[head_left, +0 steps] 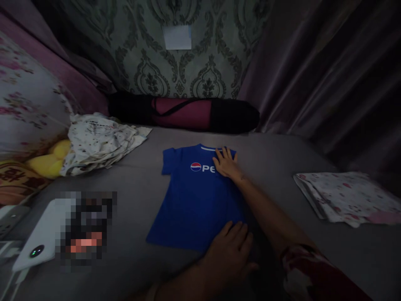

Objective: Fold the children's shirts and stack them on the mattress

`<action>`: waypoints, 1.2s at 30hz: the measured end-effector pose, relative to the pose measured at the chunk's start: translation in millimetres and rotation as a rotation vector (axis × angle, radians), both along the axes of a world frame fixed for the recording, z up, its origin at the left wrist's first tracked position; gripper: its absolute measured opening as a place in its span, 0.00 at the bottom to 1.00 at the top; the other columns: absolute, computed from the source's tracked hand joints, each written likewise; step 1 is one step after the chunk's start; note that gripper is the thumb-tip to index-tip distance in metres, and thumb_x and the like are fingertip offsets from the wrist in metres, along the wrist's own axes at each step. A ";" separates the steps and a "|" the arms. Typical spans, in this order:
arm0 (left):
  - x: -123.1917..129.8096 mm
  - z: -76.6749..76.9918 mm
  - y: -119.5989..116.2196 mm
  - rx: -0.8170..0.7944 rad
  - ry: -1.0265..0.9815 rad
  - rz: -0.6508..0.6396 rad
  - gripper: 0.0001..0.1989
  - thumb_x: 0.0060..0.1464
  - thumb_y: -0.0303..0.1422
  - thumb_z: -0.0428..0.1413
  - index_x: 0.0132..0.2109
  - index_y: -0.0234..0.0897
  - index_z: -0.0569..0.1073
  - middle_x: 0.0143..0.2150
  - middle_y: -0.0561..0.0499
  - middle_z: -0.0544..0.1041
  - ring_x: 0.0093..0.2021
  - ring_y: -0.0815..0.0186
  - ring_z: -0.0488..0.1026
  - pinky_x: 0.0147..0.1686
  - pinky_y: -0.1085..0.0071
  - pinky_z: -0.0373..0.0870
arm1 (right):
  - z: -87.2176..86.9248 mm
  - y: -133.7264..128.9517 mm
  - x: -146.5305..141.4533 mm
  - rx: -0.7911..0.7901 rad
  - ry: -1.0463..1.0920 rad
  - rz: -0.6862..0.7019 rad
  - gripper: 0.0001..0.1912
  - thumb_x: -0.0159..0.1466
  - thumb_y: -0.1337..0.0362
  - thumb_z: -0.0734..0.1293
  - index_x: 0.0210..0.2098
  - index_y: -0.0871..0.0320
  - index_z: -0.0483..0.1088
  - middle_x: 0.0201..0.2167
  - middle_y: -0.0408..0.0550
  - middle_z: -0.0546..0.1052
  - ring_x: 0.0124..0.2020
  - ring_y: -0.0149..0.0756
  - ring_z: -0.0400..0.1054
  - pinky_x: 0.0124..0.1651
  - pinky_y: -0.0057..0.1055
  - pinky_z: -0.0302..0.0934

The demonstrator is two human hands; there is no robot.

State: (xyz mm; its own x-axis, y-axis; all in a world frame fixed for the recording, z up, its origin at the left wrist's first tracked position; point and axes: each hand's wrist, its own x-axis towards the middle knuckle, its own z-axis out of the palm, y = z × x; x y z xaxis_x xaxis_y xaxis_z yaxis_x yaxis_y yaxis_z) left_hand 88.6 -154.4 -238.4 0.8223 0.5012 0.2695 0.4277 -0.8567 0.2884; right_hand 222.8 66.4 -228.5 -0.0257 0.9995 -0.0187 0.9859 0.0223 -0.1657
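A blue T-shirt (pixel 194 200) lies face up on the grey bed sheet (pixel 131 213), with a round red, white and blue logo and white letters on its chest. My right hand (pixel 227 162) rests flat near the collar, fingers spread over the right shoulder, covering part of the lettering. At the shirt's lower right edge is my left hand (pixel 230 246), its fingers stretched out and laid on the cloth. The right sleeve and right side of the shirt are partly hidden by my hands and forearm.
To the left lie a crumpled patterned cloth (pixel 100 142), a yellow plush item (pixel 50 161) and a white device (pixel 44 236) with cables. A folded printed cloth (pixel 351 196) sits at right. Along the wall stretches a black and maroon long bag (pixel 184 113), beside curtains (pixel 300 75).
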 end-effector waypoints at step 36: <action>-61.8 40.7 92.8 -0.861 -1.052 0.794 0.34 0.60 0.56 0.40 0.46 0.30 0.75 0.47 0.36 0.78 0.50 0.54 0.75 0.49 0.57 0.70 | -11.0 -55.1 4.1 0.036 0.088 0.032 0.34 0.70 0.52 0.45 0.68 0.68 0.49 0.70 0.56 0.48 0.71 0.44 0.36 0.69 0.47 0.30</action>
